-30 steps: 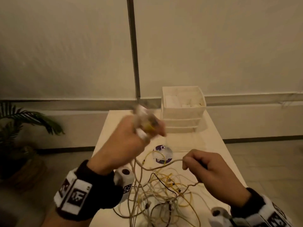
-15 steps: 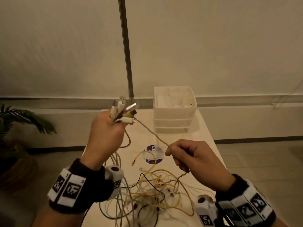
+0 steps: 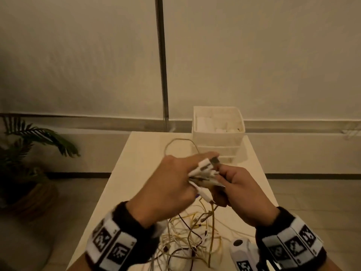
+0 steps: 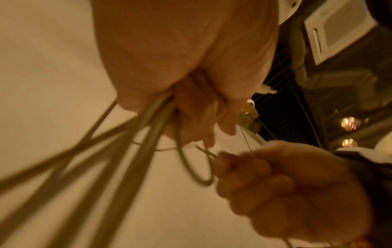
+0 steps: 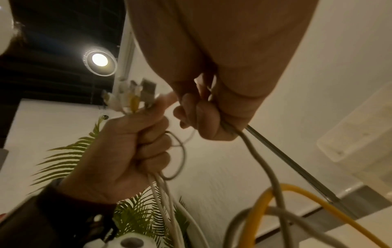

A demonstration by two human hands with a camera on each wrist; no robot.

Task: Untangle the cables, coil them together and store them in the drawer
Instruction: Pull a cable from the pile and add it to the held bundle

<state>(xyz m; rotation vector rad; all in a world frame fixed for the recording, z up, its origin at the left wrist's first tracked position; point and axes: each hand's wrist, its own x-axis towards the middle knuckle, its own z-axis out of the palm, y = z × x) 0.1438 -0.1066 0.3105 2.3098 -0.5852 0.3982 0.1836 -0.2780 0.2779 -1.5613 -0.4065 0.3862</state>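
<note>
My left hand (image 3: 175, 180) grips a bundle of cable ends (image 3: 205, 172), white and yellow plugs fanning out past its fingers; the same bundle of cable ends (image 5: 132, 96) shows in the right wrist view above the left hand (image 5: 131, 151). My right hand (image 3: 234, 188) is right against it, fingers curled round a grey cable (image 5: 260, 161). Both hands hover above a tangle of white, yellow and black cables (image 3: 193, 233) on the table (image 3: 140, 153). One loop of cable (image 3: 175, 143) arcs up behind the left hand. The white drawer unit (image 3: 218, 137) stands at the table's far end.
A potted palm (image 3: 25, 145) stands on the floor to the left. A dark vertical pole (image 3: 162, 61) runs up the wall behind the table. The table's left and right edges drop to the floor.
My hands have come together: the left hand dropped and moved right with the plug bundle, and the right hand rose to meet it. The stretched cable between them is now slack.
</note>
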